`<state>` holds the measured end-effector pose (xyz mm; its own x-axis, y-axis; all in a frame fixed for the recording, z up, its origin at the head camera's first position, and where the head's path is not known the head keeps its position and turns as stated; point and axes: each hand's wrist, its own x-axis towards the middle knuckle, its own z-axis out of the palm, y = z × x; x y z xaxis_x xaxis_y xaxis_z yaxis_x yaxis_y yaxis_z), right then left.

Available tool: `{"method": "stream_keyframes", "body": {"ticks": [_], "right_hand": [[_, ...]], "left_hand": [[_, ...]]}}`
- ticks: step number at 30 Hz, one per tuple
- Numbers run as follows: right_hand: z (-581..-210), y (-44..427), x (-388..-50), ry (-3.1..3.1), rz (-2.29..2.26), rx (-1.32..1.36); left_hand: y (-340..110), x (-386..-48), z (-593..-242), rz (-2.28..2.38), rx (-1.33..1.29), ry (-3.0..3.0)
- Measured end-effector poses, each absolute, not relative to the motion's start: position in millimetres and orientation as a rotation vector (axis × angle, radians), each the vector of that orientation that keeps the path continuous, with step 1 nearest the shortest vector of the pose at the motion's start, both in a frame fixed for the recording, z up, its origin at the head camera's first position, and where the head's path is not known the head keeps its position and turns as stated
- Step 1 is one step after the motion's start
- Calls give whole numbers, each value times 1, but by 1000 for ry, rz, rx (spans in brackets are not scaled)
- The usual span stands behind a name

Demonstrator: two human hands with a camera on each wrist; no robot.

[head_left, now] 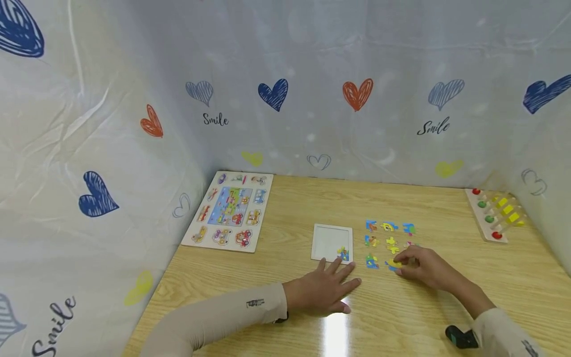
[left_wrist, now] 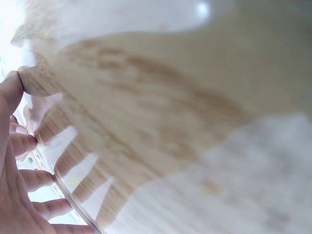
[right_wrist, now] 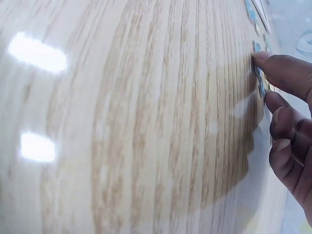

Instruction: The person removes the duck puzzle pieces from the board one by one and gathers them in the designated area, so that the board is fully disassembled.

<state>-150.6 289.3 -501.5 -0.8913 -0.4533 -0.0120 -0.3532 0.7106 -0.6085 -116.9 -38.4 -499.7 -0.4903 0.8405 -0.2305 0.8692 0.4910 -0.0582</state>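
Note:
With fingers spread, my left hand lies on the table, its fingertips at the near edge of a white puzzle frame. One colourful jigsaw piece sits in that frame's lower right corner. To the right, my right hand pinches a blue and yellow jigsaw piece between thumb and finger, low at the tabletop. The right wrist view shows the same thumb and fingertip at the piece's two ends. Several loose pieces lie in rows beside the frame; one is partly hidden behind my right hand.
A wooden picture board with vehicle shapes lies at the table's left. Far right stands a wooden board with pegs and red and green balls, a yellow thing beside it. A black object is near my right sleeve. Printed curtains surround the table.

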Motion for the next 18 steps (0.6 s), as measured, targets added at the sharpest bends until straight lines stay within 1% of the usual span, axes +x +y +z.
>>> {"method": "stream_keyframes", "body": {"ticks": [18], "right_hand": [[-502, 288, -149, 2778, -894, -728]], "left_hand": [[-38, -117, -498, -235, 1465, 2560]]}}
